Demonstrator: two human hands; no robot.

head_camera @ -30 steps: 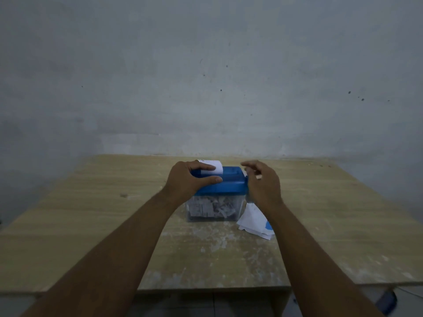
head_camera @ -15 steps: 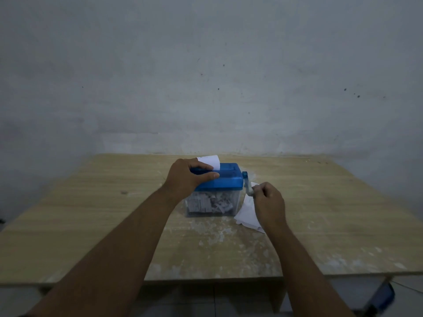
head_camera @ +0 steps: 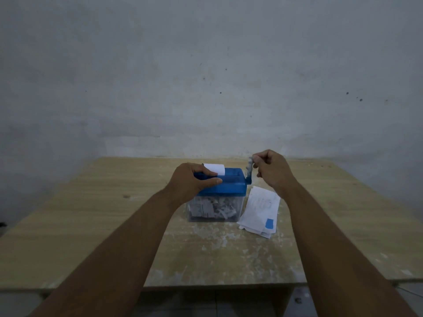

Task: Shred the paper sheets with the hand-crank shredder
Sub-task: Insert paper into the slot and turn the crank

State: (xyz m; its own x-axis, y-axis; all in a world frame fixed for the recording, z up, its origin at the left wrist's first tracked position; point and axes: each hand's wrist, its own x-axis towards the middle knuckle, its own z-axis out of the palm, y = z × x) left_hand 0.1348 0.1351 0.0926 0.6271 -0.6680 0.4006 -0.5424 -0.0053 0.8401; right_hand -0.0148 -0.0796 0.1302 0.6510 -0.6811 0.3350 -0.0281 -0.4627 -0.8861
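Note:
The hand-crank shredder (head_camera: 229,186) has a blue top and a clear bin holding shredded strips (head_camera: 212,208). It stands mid-table. My left hand (head_camera: 192,181) grips the blue top's left end, thumb along the front. A white sheet (head_camera: 215,168) sticks up from the slot just behind my fingers. My right hand (head_camera: 272,170) pinches the crank handle (head_camera: 250,170), which points up and is blurred. A small stack of paper sheets (head_camera: 259,210) with a blue patch lies right of the bin.
The wooden table (head_camera: 114,213) has white smears in front of the shredder. A plain grey wall (head_camera: 206,76) stands close behind the far edge. The table's near edge shows floor below.
My right hand has carried the crank handle from low beside the shredder up to the top of its turn. The sheet sits lower in the slot. My left hand stays on the top.

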